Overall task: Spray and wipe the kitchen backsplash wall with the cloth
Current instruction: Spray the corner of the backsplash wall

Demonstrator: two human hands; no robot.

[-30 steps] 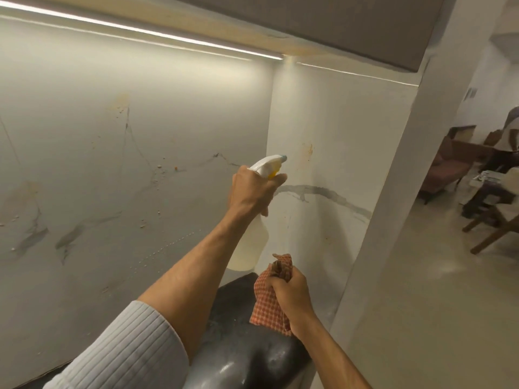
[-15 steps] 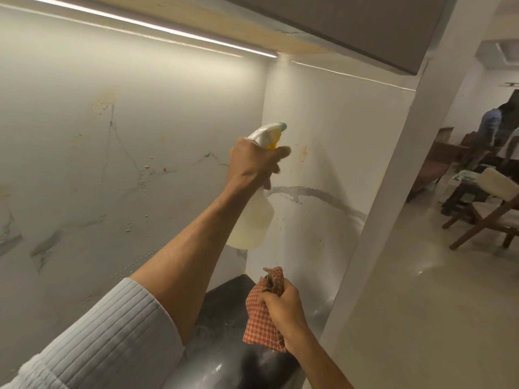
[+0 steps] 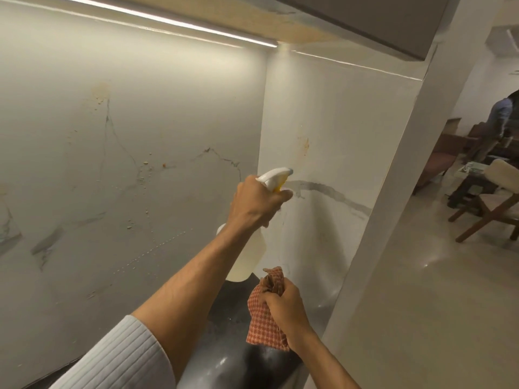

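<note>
My left hand [image 3: 257,204] grips the neck of a white spray bottle [image 3: 248,256], fingers round its yellow trigger, nozzle [image 3: 276,175] aimed at the side wall panel [image 3: 331,153] near the corner. An orange stain [image 3: 305,144] marks that panel above the nozzle. Lower down, my right hand [image 3: 283,310] holds a bunched orange checked cloth [image 3: 264,321] above the dark countertop [image 3: 233,357]. The marble backsplash [image 3: 126,164] on the left carries crumbs and yellowish splatter [image 3: 99,92].
An LED strip [image 3: 168,21] runs under the upper cabinet [image 3: 365,21]. A white pillar [image 3: 393,192] bounds the counter on the right. Beyond it lie open floor, wooden chairs [image 3: 494,203], a sofa and a person standing far right.
The bottle in my left hand has come down from its higher position half a second ago. My right hand with the cloth has stayed low over the counter.
</note>
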